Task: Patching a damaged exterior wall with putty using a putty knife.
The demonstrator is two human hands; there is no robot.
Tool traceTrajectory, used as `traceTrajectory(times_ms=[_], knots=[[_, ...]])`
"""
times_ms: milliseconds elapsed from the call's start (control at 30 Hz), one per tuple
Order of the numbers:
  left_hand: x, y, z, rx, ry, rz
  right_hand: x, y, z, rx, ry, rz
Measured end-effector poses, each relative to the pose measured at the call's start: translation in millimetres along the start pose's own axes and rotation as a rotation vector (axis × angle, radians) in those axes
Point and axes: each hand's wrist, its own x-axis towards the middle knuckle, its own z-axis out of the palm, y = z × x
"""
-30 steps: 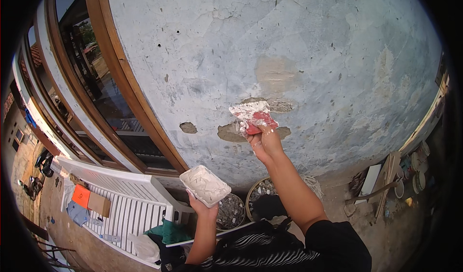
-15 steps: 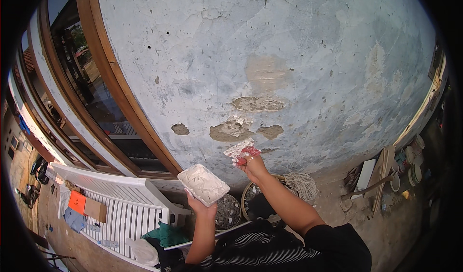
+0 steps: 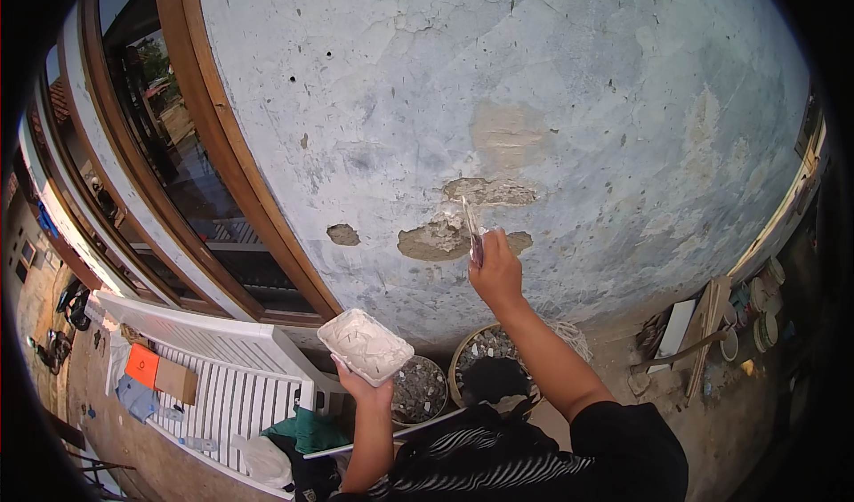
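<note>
Bright, even daylight on weathered pale-blue plaster wall (image 3: 640, 137); brown wooden window frame (image 3: 207, 101) bowed by fisheye; 4 corners black.

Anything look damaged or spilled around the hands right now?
Yes: the pale blue wall has lost its surface in grey-brown patches, including a broad patch left of the right hand, a long patch above it, and a small patch nearer the window frame. No spill shows around the tub of whitish paste in the left hand.

Tub (image 3: 394, 372): in left hand (image 3: 363, 389)
Scraper (image 3: 476, 247): in right hand (image 3: 498, 271), before wall (image 3: 623, 146)
Window (image 3: 173, 150): left of wall
Buckets (image 3: 455, 376): right of tub
Boxes (image 3: 176, 382): on worktop (image 3: 289, 356)
</note>
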Motion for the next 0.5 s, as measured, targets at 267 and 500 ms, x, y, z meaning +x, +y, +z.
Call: traceTrajectory(times_ms=[267, 500], knots=[[0.9, -0.1, 1.7, -0.036, -0.033, -0.012, -7.9, -6.2, 43.2, -0.145, -0.158, -0.153], [3.0, -4.7, 9.1, -0.024, -0.018, -0.033, -24.7, 9.5, 74.3, -0.163, -0.226, -0.220]])
